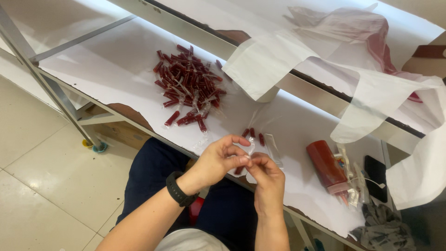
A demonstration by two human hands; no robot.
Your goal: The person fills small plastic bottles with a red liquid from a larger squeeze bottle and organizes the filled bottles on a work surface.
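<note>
A paper-covered desk (116, 69) stands on grey metal legs (55, 93) over a glossy pale tiled floor (42, 186) (bright light glares off the paper), with a shelf rail (306, 88) above.

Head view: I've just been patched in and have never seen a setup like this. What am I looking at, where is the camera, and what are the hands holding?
There is no machine here. One camera sits on a person's head and looks down at their own two bare hands, so the arms enter from the bottom edge.

The left hand, with a black wristband, and the right hand meet over the table edge. Their fingertips pinch a small clear plastic packet.

On the white table lie a pile of small dark red filled tubes, a few loose red tubes by the hands, a bigger red bag, and a black phone. White plastic bags drape over the shelf rail behind.
</note>
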